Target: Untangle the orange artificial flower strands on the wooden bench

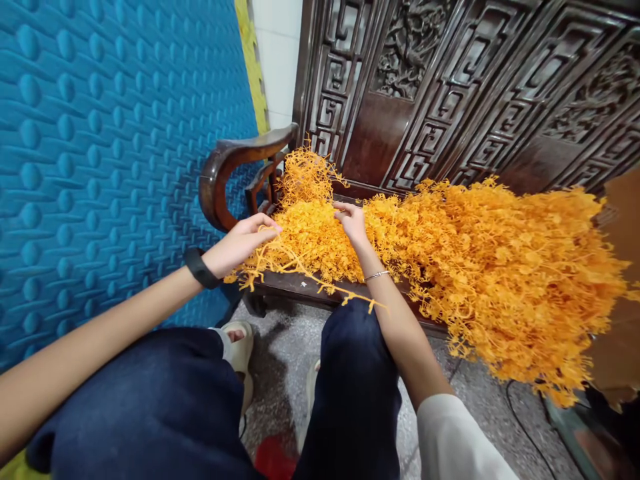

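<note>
My left hand (249, 238), a black band on its wrist, pinches a thin orange plastic branching stem (310, 272) between thumb and fingers. The bare lower part of the stem trails right toward my right forearm. My right hand (351, 221) is over the pile of orange artificial flower sprigs (320, 237), fingers stretched out and apart, nothing visible in them. Whether its fingertips touch the sprigs I cannot tell. The pile lies along the seat of a dark carved wooden bench (280, 283) and hides most of it.
A curved wooden armrest (215, 180) stands at the bench's left end, before a blue textured foam mat (100, 167). The carved backrest (380, 140) rises behind. A larger heap of orange sprigs (525, 267) spills over the right side, by brown cardboard (620, 267). A black cable (525, 427) crosses the floor.
</note>
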{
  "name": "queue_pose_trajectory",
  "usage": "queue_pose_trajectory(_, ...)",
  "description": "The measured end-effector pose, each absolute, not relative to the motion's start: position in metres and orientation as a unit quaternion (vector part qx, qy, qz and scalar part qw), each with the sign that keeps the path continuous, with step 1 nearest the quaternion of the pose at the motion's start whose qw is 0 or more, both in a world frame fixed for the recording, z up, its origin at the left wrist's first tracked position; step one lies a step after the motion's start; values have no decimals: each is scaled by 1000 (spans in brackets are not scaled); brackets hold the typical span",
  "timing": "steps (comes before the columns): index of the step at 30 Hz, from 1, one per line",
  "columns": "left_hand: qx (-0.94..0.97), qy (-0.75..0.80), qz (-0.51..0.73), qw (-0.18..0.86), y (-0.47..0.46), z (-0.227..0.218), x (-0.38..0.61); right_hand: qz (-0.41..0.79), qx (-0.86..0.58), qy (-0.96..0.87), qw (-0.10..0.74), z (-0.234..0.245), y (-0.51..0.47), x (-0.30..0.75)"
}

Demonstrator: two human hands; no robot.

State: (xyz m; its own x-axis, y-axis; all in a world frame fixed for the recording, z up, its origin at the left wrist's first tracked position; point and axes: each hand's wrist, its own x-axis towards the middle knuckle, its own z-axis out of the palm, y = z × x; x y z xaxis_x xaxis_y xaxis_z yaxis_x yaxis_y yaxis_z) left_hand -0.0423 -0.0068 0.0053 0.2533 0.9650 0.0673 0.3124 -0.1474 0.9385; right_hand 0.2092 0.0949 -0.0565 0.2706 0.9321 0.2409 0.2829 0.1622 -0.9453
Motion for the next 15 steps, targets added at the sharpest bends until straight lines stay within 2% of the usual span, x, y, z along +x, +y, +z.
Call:
queue_pose_trajectory(5,657,486,355,455,-5,5,-42,372,-432,-615,545,-30,61,185)
queue_pose_trajectory(11,664,475,351,459,-6,5,-43,463,-340,-725,380,-9,15,144)
queue_pose_trajectory(15,659,457,373,467,-8,8,-44,466,-343,-730,363,-15,10,128)
